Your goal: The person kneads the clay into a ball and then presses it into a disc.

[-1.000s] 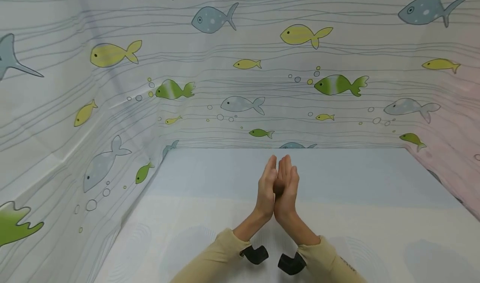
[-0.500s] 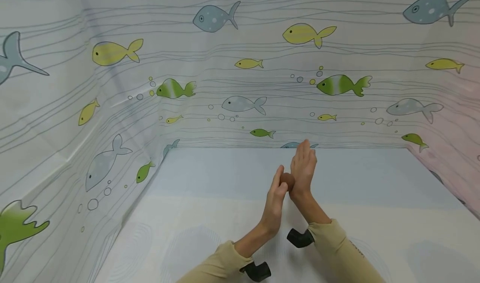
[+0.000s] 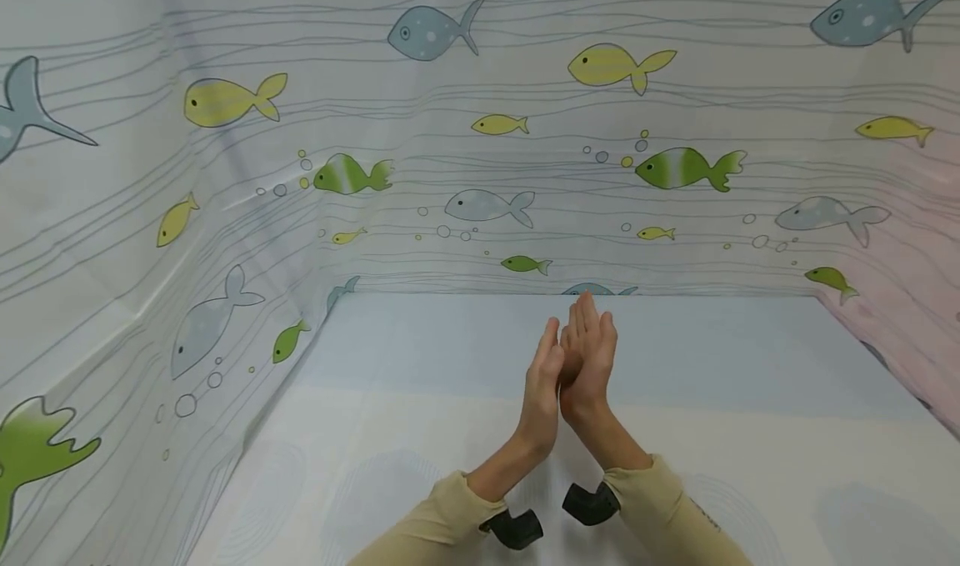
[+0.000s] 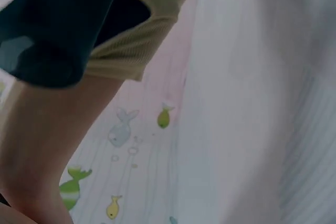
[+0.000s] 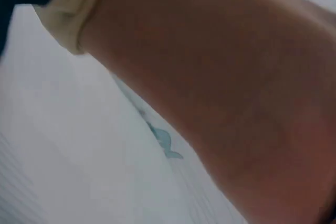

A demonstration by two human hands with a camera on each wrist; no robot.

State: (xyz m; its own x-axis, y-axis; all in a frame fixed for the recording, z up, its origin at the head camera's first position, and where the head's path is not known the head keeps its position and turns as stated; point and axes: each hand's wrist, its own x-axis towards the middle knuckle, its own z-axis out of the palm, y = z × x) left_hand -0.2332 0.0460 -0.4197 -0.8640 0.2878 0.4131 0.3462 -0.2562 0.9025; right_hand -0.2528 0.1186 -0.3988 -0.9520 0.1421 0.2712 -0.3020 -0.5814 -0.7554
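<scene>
Straight-fingered, the left hand (image 3: 541,389) and right hand (image 3: 591,374) are pressing a rounded, brown, clay-like lump (image 3: 571,368) between them, seemingly shaping it; the next move is likely needing even pressure.

The round brown ball (image 3: 571,368) looks matt. The beige cloth sleeves (image 4: 131,50) look soft and finely ribbed; the black elbow-shaped plastic pieces (image 3: 521,530) have a smooth, dull finish. The white fish-printed sheeting (image 3: 420,149) is creased and faintly glossy, the pale blue-and-white tabletop (image 3: 442,341) smooth and matt.
</scene>
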